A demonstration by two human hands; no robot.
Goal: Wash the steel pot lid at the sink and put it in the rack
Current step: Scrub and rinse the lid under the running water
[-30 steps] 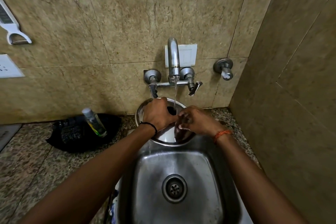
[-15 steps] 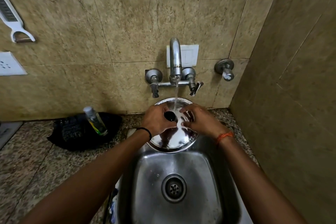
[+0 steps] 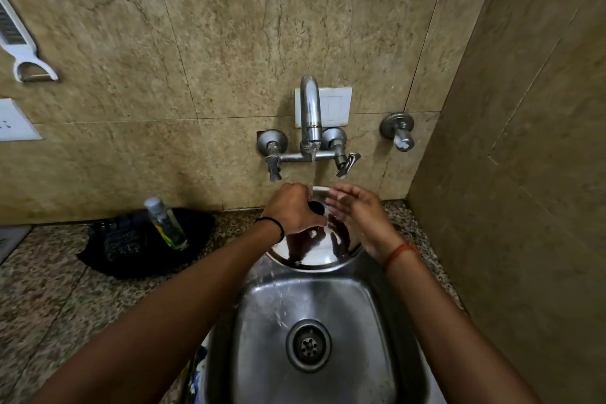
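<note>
Steel pot lid (image 3: pixel 314 252), round and mirror-bright, is held tilted over the far rim of the stainless sink (image 3: pixel 314 321), its black knob (image 3: pixel 316 207) toward the head camera. The left hand (image 3: pixel 295 211), at nine o'clock of the knob, curls round it and carries the lid. The right hand (image 3: pixel 357 213), at three o'clock, spreads flat fingers against the wet face, holding nothing, while the chrome wall tap (image 3: pixel 311 115) at twelve o'clock runs water onto the lid.

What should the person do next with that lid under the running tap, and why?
Probably rub the open right hand across the steel lid. The left hand grips its black knob, water from the tap runs onto it, and the right hand hovers just beside it.
</note>
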